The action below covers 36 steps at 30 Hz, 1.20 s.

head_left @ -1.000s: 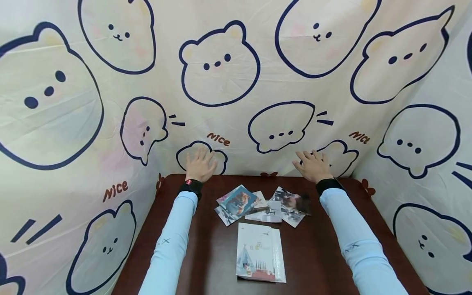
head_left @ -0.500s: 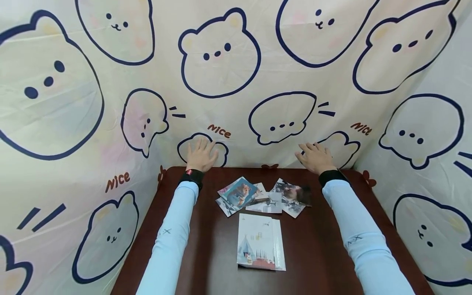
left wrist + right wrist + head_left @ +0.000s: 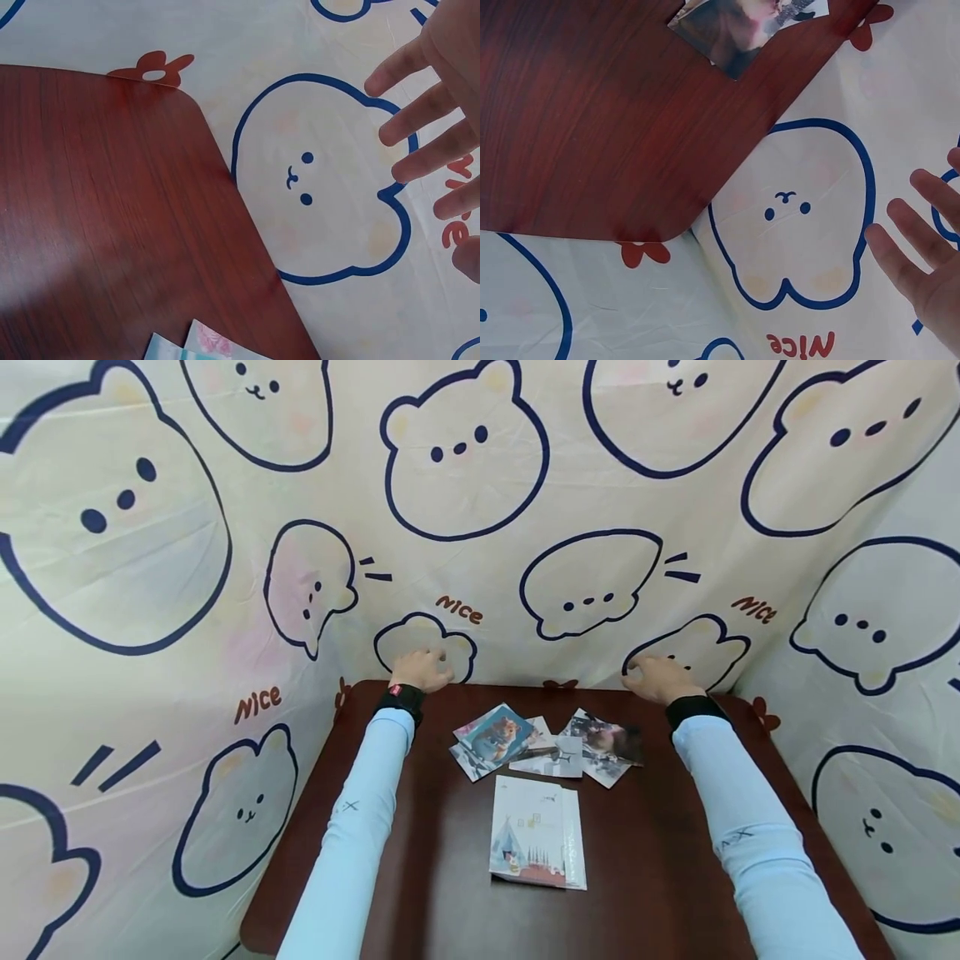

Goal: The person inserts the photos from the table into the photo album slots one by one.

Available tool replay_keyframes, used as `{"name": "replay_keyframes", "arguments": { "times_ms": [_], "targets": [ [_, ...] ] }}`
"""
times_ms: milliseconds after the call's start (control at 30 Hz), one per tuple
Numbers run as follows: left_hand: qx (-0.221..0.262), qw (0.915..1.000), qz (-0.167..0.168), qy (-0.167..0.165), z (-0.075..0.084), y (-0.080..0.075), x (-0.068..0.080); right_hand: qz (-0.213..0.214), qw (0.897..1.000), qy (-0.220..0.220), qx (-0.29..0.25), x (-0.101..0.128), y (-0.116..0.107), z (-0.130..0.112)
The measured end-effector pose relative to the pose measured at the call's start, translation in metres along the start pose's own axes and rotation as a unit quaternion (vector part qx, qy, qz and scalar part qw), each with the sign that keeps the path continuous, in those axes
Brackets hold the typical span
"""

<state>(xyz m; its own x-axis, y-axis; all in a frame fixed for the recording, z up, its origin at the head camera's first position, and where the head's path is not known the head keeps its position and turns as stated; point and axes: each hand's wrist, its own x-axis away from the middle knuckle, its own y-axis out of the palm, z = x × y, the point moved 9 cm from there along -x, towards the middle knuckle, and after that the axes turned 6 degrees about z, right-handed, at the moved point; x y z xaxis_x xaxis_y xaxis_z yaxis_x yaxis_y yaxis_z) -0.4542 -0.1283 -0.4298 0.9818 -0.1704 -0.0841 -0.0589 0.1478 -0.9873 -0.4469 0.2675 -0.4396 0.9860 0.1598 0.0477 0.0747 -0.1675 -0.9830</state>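
Head view hands: left hand (image 3: pixel 422 670) and right hand (image 3: pixel 655 678) sit near the middle of the frame, well apart, at the far edge of the dark brown wooden table (image 3: pixel 442 860). Both hold nothing. From here the fingers look bent down at the table edge.
Head view cloth: cream sheet with blue bear faces (image 3: pixel 465 460) hangs behind and around the table like a wall, so the hands meet it at the back.
Head view pictures: loose pile of small photo cards (image 3: pixel 543 747) lies between the two arms, a little below the hands. White booklet with a tent drawing (image 3: pixel 536 843) lies just below the pile. Neither hand touches them.
Left wrist view: fingers (image 3: pixel 420 127) at the right edge are spread and straight over the bear cloth. Table corner fills the left side.
Right wrist view: fingers (image 3: pixel 904 251) at the lower right are straight and a little apart over the cloth. One photo card (image 3: pixel 739 26) peeks in at the top.
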Motion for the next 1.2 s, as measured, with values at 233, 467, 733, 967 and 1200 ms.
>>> {"name": "replay_keyframes", "arguments": {
  "times_ms": [233, 467, 733, 967, 1200],
  "targets": [
    [-0.016, 0.9998, -0.009, 0.01, 0.003, 0.001, -0.007, 0.003, 1.0, -0.002, -0.01, 0.001, -0.004, 0.005],
    [-0.019, 0.9997, -0.009, 0.009, 0.003, 0.002, -0.007, 0.015, 1.0, 0.0, -0.007, 0.004, -0.002, 0.012],
    [-0.013, 0.9993, 0.01, 0.034, 0.005, 0.013, 0.001, 0.021, 0.999, -0.018, -0.032, 0.006, 0.013, 0.004],
    [0.023, 0.9972, -0.013, 0.07, 0.005, 0.07, 0.036, 0.062, 0.993, -0.07, -0.078, 0.02, 0.06, -0.017],
    [0.039, 0.9863, 0.001, 0.16, 0.03, 0.125, 0.096, 0.118, 0.971, -0.175, -0.114, 0.066, 0.115, -0.061]
  ]
}}
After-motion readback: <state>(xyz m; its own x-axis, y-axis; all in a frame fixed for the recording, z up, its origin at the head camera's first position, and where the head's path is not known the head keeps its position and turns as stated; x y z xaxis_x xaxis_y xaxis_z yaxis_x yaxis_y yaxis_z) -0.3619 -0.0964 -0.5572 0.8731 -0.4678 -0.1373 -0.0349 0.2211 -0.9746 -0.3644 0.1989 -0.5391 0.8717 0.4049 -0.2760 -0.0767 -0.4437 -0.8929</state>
